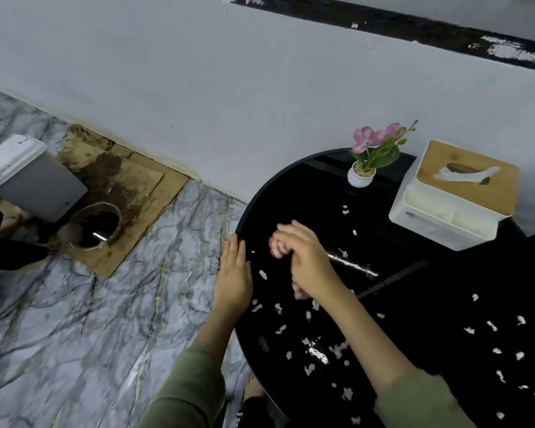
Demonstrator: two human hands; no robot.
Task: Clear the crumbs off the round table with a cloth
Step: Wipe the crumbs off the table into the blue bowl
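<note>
Right hand (pixel 309 257) closed on blurry pink cloth (pixel 278 246), pressed onto round shiny black counter (pixel 445 319); left hand (pixel 233 273) flat, fingers spread, at its edge, among small white crumbs (pixel 337 347).

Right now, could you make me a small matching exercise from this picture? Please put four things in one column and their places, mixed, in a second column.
Things:
1. left hand
2. right hand
3. flower pot
4. tissue box

Places:
A. far edge of the round table, near the wall
B. flat at the table's left rim
C. right side of the table, wooden lid
D. on the pink cloth, mid-table

Pairs: 1-B, 2-D, 3-A, 4-C
</note>
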